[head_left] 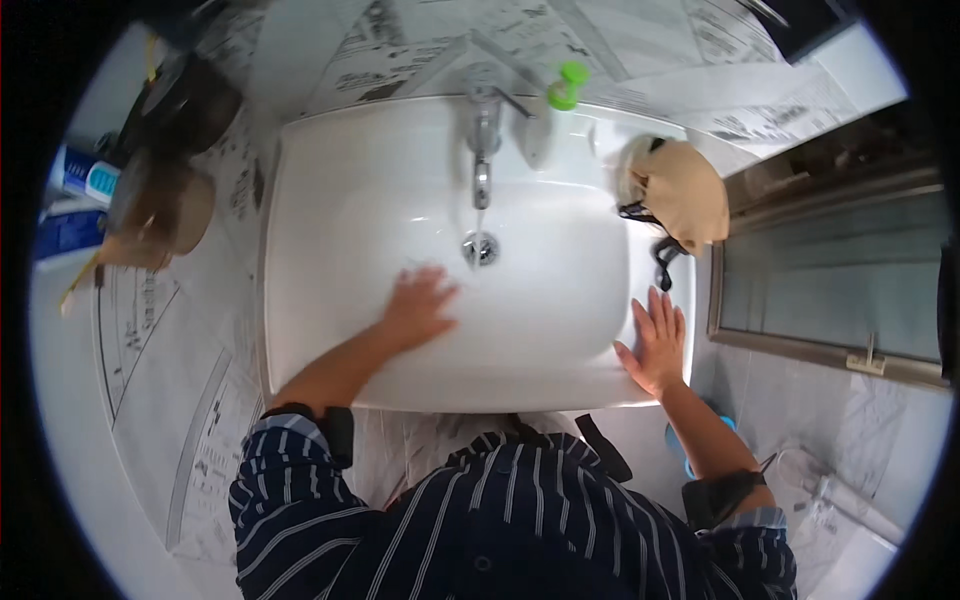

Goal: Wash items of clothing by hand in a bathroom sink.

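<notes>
white sink (540,345) before the person, water running from tap (484,130) toward drain (481,249) | left hand (415,308) over basin, blurred, fingers spread | right hand (658,350) at right rim, fingers wide | beige cloth item (688,195) beyond it on right ledge

The wide white sink (340,220) faces upward, a thin water stream (478,226) falling at its 1 metal drain (485,250).

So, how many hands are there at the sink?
2. The left hand, blurred, is over the white sink, nearer the person than the drain; the right hand is spread on the sink's right edge.
</notes>
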`<state>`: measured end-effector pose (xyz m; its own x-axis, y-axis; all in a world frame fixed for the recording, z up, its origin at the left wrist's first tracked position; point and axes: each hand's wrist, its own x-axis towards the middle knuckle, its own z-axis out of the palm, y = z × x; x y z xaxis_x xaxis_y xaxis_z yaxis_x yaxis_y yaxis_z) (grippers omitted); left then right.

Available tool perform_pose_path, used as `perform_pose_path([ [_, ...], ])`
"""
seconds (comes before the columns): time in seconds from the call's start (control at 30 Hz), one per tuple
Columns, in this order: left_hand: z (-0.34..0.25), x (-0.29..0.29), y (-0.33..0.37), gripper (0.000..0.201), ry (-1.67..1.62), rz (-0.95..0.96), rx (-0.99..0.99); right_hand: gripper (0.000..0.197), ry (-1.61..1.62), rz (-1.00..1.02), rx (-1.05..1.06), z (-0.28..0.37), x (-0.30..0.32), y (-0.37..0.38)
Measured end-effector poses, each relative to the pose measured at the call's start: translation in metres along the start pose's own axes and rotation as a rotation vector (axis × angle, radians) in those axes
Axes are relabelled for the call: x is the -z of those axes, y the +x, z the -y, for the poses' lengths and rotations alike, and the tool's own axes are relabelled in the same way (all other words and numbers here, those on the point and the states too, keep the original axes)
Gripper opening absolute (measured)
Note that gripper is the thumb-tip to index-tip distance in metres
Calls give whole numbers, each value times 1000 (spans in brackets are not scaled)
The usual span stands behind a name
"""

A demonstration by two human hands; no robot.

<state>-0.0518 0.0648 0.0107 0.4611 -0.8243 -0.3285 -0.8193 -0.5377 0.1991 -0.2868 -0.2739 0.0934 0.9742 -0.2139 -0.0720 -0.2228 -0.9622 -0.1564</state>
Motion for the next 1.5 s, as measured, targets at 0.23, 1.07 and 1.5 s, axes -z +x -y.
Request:
perform_pose_path([
  [0.23, 24, -16, 2, 71, 24, -519, 420, 72, -43, -5, 36, 10, -3, 4],
  [1.07, -115, -30, 104, 71, -370, -221, -407, 73, -85, 30, 32, 7, -9, 8],
  [1.5, 70, 42, 3, 75, 356, -261, 502, 76, -43, 11, 25, -1, -9, 4],
])
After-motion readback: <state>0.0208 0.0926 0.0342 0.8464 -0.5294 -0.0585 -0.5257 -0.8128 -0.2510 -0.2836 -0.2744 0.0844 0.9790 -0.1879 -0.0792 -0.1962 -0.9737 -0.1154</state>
